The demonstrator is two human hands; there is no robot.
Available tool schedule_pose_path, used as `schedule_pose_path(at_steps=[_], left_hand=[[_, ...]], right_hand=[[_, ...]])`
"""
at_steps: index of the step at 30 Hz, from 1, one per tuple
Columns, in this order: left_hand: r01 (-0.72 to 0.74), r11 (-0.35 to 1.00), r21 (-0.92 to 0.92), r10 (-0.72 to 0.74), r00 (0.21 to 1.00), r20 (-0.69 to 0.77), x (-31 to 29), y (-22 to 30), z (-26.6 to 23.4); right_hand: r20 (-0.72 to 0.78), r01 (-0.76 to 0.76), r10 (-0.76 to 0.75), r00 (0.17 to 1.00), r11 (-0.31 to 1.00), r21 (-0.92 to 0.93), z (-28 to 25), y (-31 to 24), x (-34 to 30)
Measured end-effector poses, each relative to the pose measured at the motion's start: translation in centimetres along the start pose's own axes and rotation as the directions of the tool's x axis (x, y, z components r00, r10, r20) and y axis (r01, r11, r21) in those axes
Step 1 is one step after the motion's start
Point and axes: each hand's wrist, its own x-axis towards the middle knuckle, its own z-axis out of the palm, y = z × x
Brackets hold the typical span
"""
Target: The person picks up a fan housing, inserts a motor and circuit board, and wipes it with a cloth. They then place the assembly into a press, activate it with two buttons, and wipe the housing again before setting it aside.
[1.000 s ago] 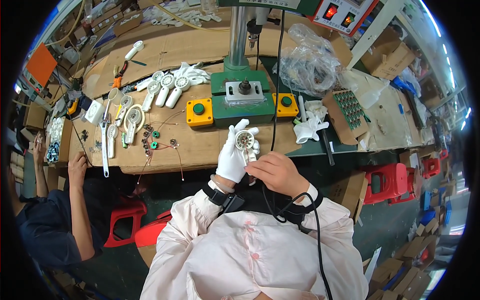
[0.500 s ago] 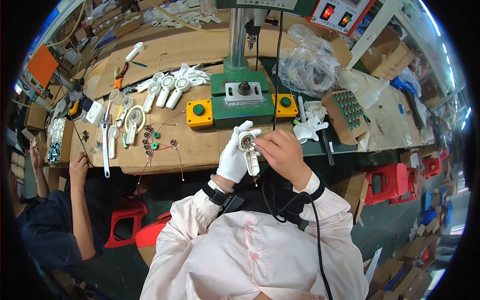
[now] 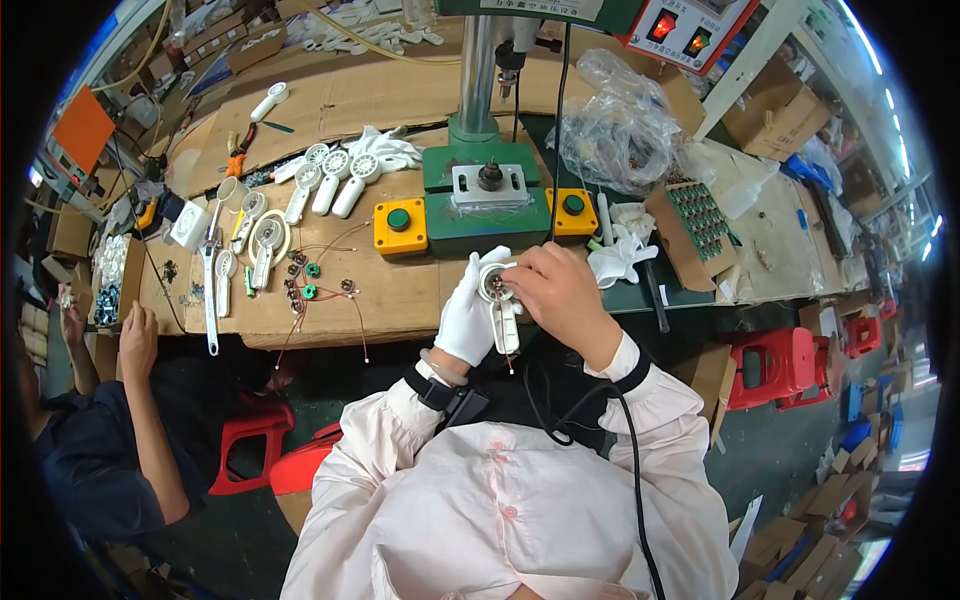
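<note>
Head view: cardboard-covered bench [image 3: 405, 292], red stools [image 3: 768, 366]; left fingers [image 3: 493, 256] clamped on white casing [image 3: 506, 333], right fingers [image 3: 526, 280] together at its rim.

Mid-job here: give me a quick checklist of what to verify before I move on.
1. Left hand supports the white housing: ok, gloved and holding it.
2. Right hand at the housing's round end: ok, bare fingers bent over its edge.
3. Parts inside the round end fully seated: cannot tell, too small and partly covered.
4. Thin wire tucked inside the handle: not ok, its end hangs out below.
5. Both hands off the green buttons: ok, they are in front of the press.
6. Black cable clear of the right sleeve: not ok, it lies across it.
</note>
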Motion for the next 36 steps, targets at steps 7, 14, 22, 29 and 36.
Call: schedule_pose_path(at_steps=[7,14,22,29,36], left_hand=[[0.003,1.0,-0.005,-0.004,0.999,-0.034,0.1,-0.2,0.0],[0.021,1.0,-0.004,-0.021,0.999,-0.025,-0.1,-0.3,-0.6],[-0.082,0.992,-0.101,0.086,0.995,0.044,-0.2,2.6,1.3],[-0.07,0.997,-0.032,0.071,0.997,0.043,0.7,2.3,2.2],[-0.082,0.997,-0.012,0.082,0.995,0.048,-0.7,4.3,3.6]], right_hand=[[0.014,-0.004,0.003,1.0,1.0,0.009,0.5,-0.3,0.2],[-0.004,0.047,-0.047,0.999,0.999,-0.013,0.6,-0.3,0.1],[0.397,-0.688,0.565,0.723,0.642,0.339,0.0,-2.7,-3.4],[0.307,-0.608,0.534,0.788,0.595,0.525,3.6,-2.6,-4.0],[0.131,-0.531,0.515,0.847,0.809,0.251,1.0,-0.6,0.2]])
